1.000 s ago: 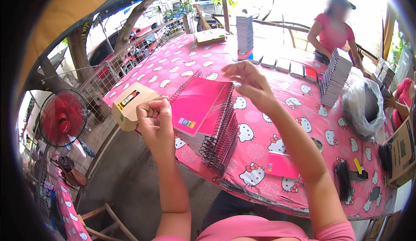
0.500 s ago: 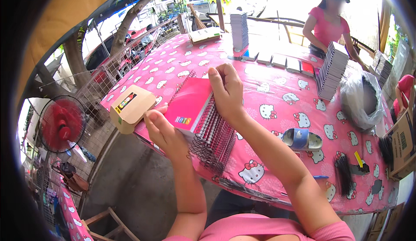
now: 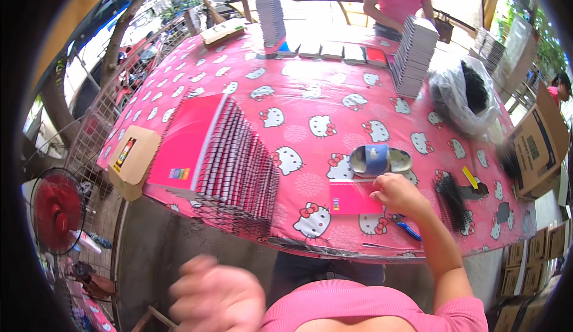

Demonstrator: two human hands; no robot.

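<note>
A tall stack of spiral-bound notebooks with pink-red covers [image 3: 188, 138] stands on the table's near left part, its wire coils facing right. To the right of the stack, a single thin pink spiral notebook [image 3: 351, 199] lies flat on the tablecloth. My right hand [image 3: 399, 195] is closed at the right edge of this notebook, fingertips on its upper corner. Off the table at the lower left, my left hand [image 3: 218, 296] is raised before my body, away from the stack; motion smears its fingers.
A blue slipper [image 3: 381, 159] lies behind the single notebook, a blue pen [image 3: 409, 230] beside it. Black wires [image 3: 452, 204] lie at right near a cardboard box [image 3: 540, 147]. A brown carton [image 3: 132, 156] sits left. Farther back are notebook piles [image 3: 413, 54], a plastic bag [image 3: 465, 96] and another person.
Both hands have left the notebook stack. My right hand has moved right to the single pink notebook, and my left has dropped toward my body. The view has shifted right.
</note>
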